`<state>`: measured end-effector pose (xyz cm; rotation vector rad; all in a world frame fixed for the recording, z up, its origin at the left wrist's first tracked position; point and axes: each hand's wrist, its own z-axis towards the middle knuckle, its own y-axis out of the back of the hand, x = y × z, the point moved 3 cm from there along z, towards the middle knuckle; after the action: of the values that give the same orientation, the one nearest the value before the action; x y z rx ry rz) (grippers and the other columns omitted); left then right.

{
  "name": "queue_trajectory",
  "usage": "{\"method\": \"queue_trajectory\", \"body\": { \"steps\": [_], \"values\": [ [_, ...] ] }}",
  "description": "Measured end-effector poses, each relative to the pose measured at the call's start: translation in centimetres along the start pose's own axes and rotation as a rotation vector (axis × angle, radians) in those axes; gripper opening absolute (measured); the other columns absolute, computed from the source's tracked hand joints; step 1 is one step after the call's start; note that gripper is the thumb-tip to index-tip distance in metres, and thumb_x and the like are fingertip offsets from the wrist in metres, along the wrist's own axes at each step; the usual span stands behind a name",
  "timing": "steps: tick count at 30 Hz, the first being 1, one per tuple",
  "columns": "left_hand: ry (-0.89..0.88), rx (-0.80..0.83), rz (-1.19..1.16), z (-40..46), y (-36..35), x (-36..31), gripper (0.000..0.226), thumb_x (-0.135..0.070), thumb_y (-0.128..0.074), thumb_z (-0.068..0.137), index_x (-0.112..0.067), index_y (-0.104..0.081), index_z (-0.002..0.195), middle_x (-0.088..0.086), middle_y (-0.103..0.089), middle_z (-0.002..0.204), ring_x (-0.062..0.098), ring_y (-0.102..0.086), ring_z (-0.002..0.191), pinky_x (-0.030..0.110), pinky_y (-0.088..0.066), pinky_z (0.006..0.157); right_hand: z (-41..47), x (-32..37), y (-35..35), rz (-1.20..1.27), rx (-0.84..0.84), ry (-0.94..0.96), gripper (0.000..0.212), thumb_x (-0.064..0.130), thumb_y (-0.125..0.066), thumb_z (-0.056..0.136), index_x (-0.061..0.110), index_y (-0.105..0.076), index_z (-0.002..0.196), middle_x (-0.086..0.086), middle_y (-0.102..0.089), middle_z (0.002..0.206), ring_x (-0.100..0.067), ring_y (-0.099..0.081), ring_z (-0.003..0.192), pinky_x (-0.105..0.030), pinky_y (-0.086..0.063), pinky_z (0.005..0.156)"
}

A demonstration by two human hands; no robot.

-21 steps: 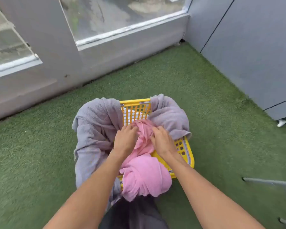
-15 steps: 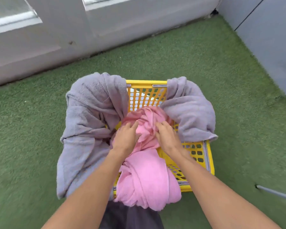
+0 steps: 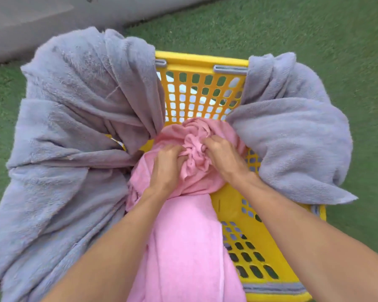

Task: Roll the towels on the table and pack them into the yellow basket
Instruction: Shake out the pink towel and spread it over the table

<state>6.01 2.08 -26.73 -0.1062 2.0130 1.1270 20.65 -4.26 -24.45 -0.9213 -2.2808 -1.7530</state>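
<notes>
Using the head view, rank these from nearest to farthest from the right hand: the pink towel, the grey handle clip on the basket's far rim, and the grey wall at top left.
1. pink towel: in the basket's middle, bunched under the right hand, which grips it.
2. grey handle clip: on the far rim of the yellow basket, beyond the hand.
3. grey wall: top left, past the green turf.

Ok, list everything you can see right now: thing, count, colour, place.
Basket: one, yellow, on the turf, centre.
Grey towels: two, one draped over the basket's left side, one over its right side.
Pink towel: one, bunched in the basket, tail hanging over the near rim.
Turf: green, all around.
Wall base: grey, top left.
Left hand: gripping the pink bunch.
Right hand: gripping the pink bunch.
</notes>
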Motion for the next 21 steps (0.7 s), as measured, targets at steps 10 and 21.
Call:
{"method": "queue_trajectory", "body": {
  "steps": [10,21],
  "values": [
    [-0.2,-0.374,-0.184,-6.0,17.0,-15.2,0.022,-0.009,-0.07,0.084,-0.011,-0.071,0.106,-0.001,-0.069,0.096,0.009,-0.063,0.088,0.026,-0.05,0.083,-7.3,10.6,18.8,0.34,-0.438,-0.018,0.023,0.005,-0.055,0.089,0.012,-0.068,0.107,-0.006,-0.068,0.1,-0.019,-0.06,0.093,-0.03,-0.045,0.085],
    [-0.779,-0.447,-0.384,-13.2,33.8,-41.5,0.019,-0.004,-0.07,0.083,-0.009,-0.073,0.1,-0.002,-0.068,0.093,-0.001,-0.057,0.082,0.0,-0.036,0.077,-24.8,19.4,44.8,0.327,-1.087,-0.036,0.024,0.0,-0.057,0.087,0.009,-0.071,0.104,-0.005,-0.071,0.099,-0.014,-0.062,0.087,-0.018,-0.044,0.08]
  ]
}}
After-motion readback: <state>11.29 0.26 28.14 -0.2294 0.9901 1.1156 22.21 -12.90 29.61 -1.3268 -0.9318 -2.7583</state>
